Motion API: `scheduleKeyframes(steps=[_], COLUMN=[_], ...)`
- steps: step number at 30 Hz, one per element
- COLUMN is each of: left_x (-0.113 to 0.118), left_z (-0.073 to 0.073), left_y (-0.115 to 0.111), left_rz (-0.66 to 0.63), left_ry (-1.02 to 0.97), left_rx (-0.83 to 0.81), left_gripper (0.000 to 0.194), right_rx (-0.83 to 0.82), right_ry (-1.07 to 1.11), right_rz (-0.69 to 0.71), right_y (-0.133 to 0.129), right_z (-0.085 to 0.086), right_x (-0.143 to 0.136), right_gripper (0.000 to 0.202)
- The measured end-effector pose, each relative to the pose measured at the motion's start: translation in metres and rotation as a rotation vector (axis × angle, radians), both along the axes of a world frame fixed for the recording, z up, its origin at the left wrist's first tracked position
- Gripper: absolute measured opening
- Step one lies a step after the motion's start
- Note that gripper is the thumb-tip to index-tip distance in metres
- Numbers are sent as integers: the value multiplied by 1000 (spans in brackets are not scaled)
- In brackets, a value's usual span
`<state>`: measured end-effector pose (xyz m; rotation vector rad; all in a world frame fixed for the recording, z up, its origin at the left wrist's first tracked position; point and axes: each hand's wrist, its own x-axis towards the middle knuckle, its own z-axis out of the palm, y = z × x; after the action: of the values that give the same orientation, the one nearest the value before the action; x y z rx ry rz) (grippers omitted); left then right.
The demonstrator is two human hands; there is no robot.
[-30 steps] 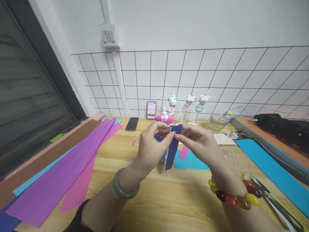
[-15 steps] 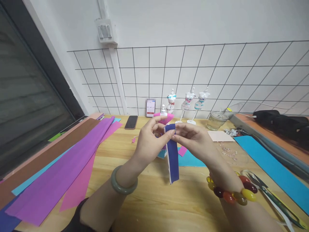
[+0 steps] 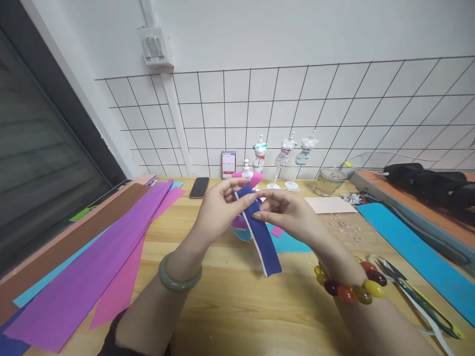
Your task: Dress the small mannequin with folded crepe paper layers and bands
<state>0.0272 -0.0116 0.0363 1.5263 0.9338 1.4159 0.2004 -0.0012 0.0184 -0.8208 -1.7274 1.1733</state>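
Above the table (image 3: 222, 311) | blue strip (image 3: 263, 242) slanted toward five o'clock | left hand (image 3: 218, 208) pinched its top tightly; right hand (image 3: 297, 213) was half-curled, thumb touching it, hold unclear | slackened pinch could have let it slip

A white wall (image 3: 267, 32) fills the background, its lower part crossed by a grid of thin black lines (image 3: 247, 113); a pale switch box (image 3: 153, 47) hangs at upper left, with white trunking (image 3: 176, 106) running above and below it. On the left a dark, horizontally banded panel (image 3: 37, 143) sits in a black frame beside a slanting white upright (image 3: 74, 64); a light wooden table (image 3: 237, 311) meets the wall under soft, fairly even light.
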Motion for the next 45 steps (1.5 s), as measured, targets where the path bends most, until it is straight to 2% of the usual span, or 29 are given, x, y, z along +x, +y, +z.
scheduleKeyframes(steps=[5,9,13,20,23,26,30,35,40,45], left_x=[-2,-4,-7,-10,-11,-11,-11,-12,-15,-19], left_z=[0,1,1,0,-3,-4,-4,-2,-1,-2], left_y=[-1,0,3,5,5,5,7,7,7,9], left_rz=[-42,-62,-28,-2,-38,-77,-37,-47,-48,-103], left_ry=[165,164,184,284,266,239,276,259,282,390], left_rx=[-105,-113,-81,-27,-45,-78,-26,-33,-52,-126], left_gripper=[20,17,15,25,29,30,27,28,34,21], right_rx=[-7,-3,-14,38,48,61,53,24,-22,-23], right_ry=[-37,-41,-39,-119,-139,-157,-172,-233,-248,-232], right_rz=[15,12,1,-4,13,24,-12,-52,-23,37], right_y=[0,1,2,4,4,4,4,6,8,8], right_z=[-1,-2,-3,-5,-5,-5,-5,-4,-5,-6], right_x=[-1,-1,-1,2,2,1,2,5,7,6], right_gripper=[42,42,42,40,41,42,42,32,22,20])
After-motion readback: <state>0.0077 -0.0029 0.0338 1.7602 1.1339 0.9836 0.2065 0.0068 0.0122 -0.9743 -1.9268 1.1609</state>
